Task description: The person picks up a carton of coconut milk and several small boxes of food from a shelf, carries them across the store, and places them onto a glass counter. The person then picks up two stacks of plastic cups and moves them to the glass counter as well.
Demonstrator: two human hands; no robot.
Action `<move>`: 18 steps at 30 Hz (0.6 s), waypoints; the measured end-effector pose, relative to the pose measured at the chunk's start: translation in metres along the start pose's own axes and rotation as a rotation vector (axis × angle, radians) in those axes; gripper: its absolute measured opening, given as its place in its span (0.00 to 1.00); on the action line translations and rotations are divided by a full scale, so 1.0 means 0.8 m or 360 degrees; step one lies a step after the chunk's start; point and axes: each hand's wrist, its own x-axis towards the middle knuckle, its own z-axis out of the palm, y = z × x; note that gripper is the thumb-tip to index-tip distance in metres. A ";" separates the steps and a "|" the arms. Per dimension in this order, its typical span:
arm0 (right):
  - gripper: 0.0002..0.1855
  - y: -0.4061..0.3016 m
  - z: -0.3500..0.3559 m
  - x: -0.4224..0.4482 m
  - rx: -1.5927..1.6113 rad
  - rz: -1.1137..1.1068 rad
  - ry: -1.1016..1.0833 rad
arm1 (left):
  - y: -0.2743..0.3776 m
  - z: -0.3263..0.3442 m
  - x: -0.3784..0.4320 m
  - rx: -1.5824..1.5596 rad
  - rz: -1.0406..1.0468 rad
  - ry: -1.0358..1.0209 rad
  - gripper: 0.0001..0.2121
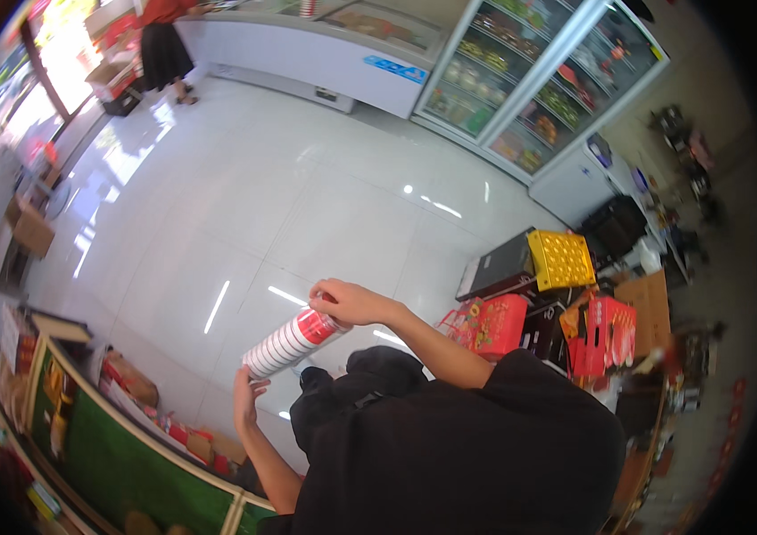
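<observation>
A long stack of nested disposable cups [286,345], white with red, lies tilted between my two hands above the tiled floor. The red end points up and to the right, where my right hand [353,302] grips it from above. At the lower left end, my left hand [248,396] holds the stack from the side with its fingers around the bottom. Clear wrapping seems to cover the cups. My fingers hide parts of both ends.
Ahead stand a white chest freezer [298,59] and a glass-door refrigerator [505,80] with food. A person in a dark skirt [165,55] is at the far left. Stacked boxes and a yellow crate [561,259] sit at right. A green-lined display case [124,455] borders my left.
</observation>
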 end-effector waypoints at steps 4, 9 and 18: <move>0.19 0.015 -0.036 0.009 0.0399 0.0029 0.0393 | 0.119 0.022 0.055 0.0146 0.0052 -0.0237 0.25; 0.16 0.086 -0.056 0.008 0.1342 -0.0019 0.0695 | 0.182 0.066 0.146 0.0058 -0.0093 -0.0595 0.22; 0.13 0.199 -0.123 0.100 0.2392 0.0138 0.1311 | 0.220 0.177 0.265 0.0085 -0.0536 -0.0771 0.19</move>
